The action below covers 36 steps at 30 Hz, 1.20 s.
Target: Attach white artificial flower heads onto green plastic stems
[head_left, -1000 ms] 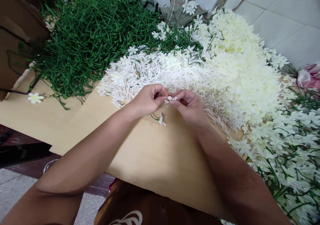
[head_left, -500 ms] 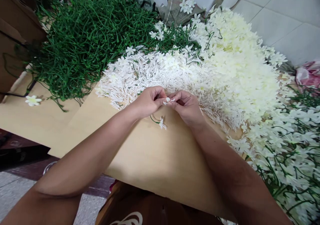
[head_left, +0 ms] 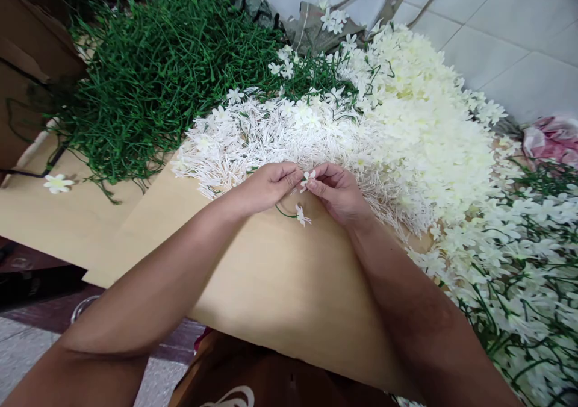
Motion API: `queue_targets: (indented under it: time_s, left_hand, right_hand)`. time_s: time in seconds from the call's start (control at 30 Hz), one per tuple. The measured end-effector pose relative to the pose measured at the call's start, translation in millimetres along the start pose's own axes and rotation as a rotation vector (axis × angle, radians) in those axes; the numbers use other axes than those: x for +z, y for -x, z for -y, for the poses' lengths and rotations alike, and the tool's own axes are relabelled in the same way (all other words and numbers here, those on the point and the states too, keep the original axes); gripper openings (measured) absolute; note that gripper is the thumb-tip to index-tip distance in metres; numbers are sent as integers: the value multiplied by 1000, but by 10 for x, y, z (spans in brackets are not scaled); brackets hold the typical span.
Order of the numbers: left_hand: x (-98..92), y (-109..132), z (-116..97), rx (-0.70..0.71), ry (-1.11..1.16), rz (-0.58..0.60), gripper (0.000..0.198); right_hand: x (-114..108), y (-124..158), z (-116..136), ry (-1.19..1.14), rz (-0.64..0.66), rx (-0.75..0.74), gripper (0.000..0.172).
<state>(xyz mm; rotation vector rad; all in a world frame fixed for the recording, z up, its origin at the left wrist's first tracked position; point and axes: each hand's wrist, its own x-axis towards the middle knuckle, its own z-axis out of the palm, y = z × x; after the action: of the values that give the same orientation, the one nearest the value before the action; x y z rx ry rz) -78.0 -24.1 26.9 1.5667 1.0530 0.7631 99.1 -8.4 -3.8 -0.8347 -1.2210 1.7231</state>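
Observation:
Close together over the board, my left hand [head_left: 277, 184] and my right hand [head_left: 338, 191] pinch at a small white artificial flower [head_left: 307, 180]. My right fingers close on its petals. A thin green stem [head_left: 285, 213] comes out below my left hand, which is closed around it, and carries a second white flower [head_left: 302, 215] that hangs just over the board. The far end of the stem is hidden by my left fingers. Just beyond both hands lies a heap of thin white stamens [head_left: 266, 133].
Green plastic stems [head_left: 176, 64] are piled at the back left beside a cardboard box [head_left: 31, 94]. Loose pale petals [head_left: 433, 130] heap up at the right, with stemmed flowers [head_left: 524, 286] nearer me. One flower [head_left: 58, 183] lies alone on the cardboard [head_left: 103, 214] at left.
The flower between my fingers has tilted to stand more upright, and my hands have shifted slightly. The hanging flower has swung a little to the right and up.

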Motion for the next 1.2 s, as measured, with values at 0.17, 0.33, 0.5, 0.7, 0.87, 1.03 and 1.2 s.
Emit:
queue_targets:
  time_s: [0.17, 0.33, 0.5, 0.7, 0.87, 1.03, 1.2]
  left_hand:
    - [23, -23, 47, 20, -45, 3, 31]
    - [49, -30, 48, 37, -53, 11, 33]
    - [73, -57, 57, 44, -51, -31, 37]
    - [140, -103, 74, -18, 105, -93, 40]
    - [182, -90, 101, 48, 355, -225, 49]
    - [193, -70, 115, 38, 423, -303, 47]
    - [235, -84, 56, 9, 270, -254, 33]
  right_hand:
    - [7, -17, 30, 53, 71, 31, 33]
    - [24, -22, 20, 67, 24, 58, 39]
    - [102, -36, 0, 39, -56, 43, 45]
    - [71, -91, 72, 72, -101, 78, 46]
    - [-240, 132, 670, 285, -28, -42, 37]
    - [-685, 669, 1436, 282, -938, -797, 25]
    - [-885, 743, 1555, 146, -1230, -889, 60]
